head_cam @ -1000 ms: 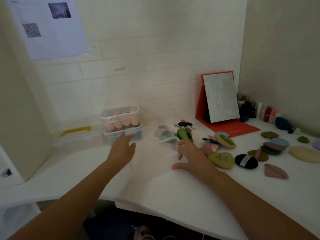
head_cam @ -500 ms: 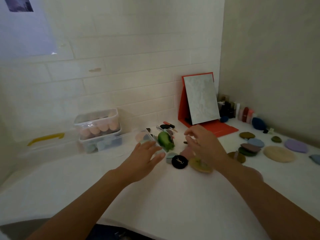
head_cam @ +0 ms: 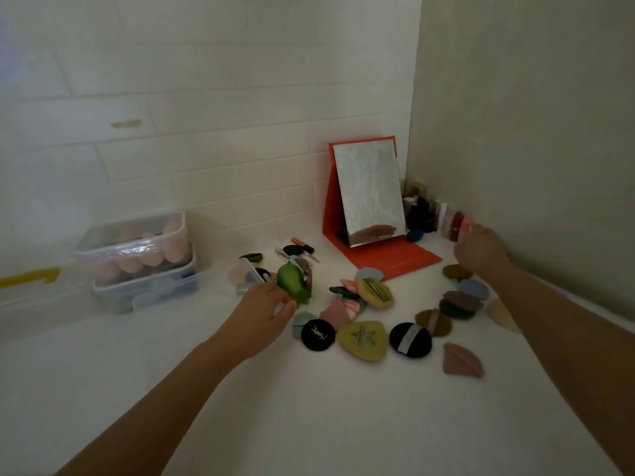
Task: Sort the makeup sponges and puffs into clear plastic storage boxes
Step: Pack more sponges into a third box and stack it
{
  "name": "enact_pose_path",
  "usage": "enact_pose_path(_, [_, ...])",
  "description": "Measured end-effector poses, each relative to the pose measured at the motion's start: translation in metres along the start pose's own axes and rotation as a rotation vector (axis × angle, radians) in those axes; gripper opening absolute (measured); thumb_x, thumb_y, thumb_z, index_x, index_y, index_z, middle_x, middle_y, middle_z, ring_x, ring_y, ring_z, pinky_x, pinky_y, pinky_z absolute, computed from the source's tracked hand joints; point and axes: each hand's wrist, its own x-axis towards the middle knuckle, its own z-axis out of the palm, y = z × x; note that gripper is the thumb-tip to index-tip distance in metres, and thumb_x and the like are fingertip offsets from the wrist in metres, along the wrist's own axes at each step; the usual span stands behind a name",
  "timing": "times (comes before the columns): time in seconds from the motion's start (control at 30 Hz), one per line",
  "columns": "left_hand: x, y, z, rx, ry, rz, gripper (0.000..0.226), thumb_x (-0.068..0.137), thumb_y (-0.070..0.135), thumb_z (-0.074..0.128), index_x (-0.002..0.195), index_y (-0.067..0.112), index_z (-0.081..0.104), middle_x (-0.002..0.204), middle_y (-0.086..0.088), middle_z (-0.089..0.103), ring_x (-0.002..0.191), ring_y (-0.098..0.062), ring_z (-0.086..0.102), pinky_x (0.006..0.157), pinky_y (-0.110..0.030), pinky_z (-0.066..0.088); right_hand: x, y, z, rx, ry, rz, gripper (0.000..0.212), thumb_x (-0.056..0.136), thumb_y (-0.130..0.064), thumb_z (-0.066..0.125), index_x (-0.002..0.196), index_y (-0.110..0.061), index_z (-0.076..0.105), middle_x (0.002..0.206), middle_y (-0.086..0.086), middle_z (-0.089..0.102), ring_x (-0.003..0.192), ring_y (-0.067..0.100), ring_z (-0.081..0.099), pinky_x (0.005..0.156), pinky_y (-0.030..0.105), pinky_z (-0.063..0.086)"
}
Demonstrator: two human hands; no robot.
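The near worktop point(head_cam: 309, 417) lies bare and open. Farther back, scattered puffs point(head_cam: 360, 340), stacked boxes point(head_cam: 137, 262) and the standing mirror point(head_cam: 369, 194) crowd it.

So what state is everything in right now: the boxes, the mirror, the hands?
Top clear box: lidded, holding peach sponges, stacked on another.
Lower clear box: under it; lid state unclear.
Small clear box: by the left hand, lid unclear.
Mirror: standing upright, propped open.
Left hand: fingers touching the green sponge.
Right hand: reaching toward the bottles; grip unclear.
Puffs: loose on the counter.
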Motion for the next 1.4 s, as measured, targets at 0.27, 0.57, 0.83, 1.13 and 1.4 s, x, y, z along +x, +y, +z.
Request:
enact_pose_path(0.27, [0.002,-0.004,0.002,0.009,0.046,0.039,0.028,0.096,0.034,0.044,0.106,0.018,0.064,0.107,0.004,0.057,0.101,-0.008,0.046,0.087,-0.019,0.033,0.014,0.022,0.024,-0.178,-0.007,0.054,0.035,0.091,-0.011,0.051,0.120,0.008,0.046,0.124,0.029,0.045,0.110,0.039,0.048,0.093,0.039,0.041])
enact_pose_path(0.57, [-0.003,0.005,-0.001,0.013,0.067,0.027,0.029,0.096,0.034,0.043,0.109,0.017,0.063,0.108,0.003,0.056,0.100,-0.008,0.047,0.085,-0.018,0.035,0.003,0.015,0.010,-0.009,0.014,0.002,0.046,0.085,-0.009,0.064,0.121,0.002,0.039,0.109,0.025,0.054,0.096,0.037,0.055,0.075,0.040,0.045])
enact_pose_path(0.83, [-0.013,0.010,-0.017,-0.098,0.199,-0.027,0.021,0.097,0.023,0.043,0.110,0.018,0.059,0.108,0.008,0.050,0.095,-0.002,0.046,0.074,-0.008,0.031,-0.042,-0.086,-0.031,0.359,-0.061,-0.454,0.030,0.094,-0.028,0.056,0.122,-0.017,0.056,0.107,0.002,0.058,0.089,0.016,0.054,0.071,0.026,0.045])
enact_pose_path(1.13, [-0.068,-0.016,-0.046,-0.057,0.601,-0.175,0.031,0.085,-0.008,0.047,0.099,0.016,0.062,0.104,0.003,0.057,0.109,-0.017,0.052,0.109,-0.029,0.025,-0.123,-0.196,-0.037,0.696,-0.546,-0.615,0.046,0.070,-0.014,0.082,0.104,-0.027,0.055,0.109,-0.002,0.061,0.089,0.013,0.063,0.074,0.022,0.051])
enact_pose_path(1.4, [-0.106,-0.064,-0.054,-0.027,0.272,-0.549,0.043,0.090,0.018,0.054,0.132,0.021,0.045,0.147,-0.008,0.030,0.134,-0.025,0.032,0.111,-0.035,0.020,-0.156,-0.234,-0.020,0.816,-0.682,-0.616,0.035,0.079,-0.015,0.074,0.109,-0.017,0.054,0.106,0.004,0.063,0.076,0.019,0.062,0.065,0.023,0.055])
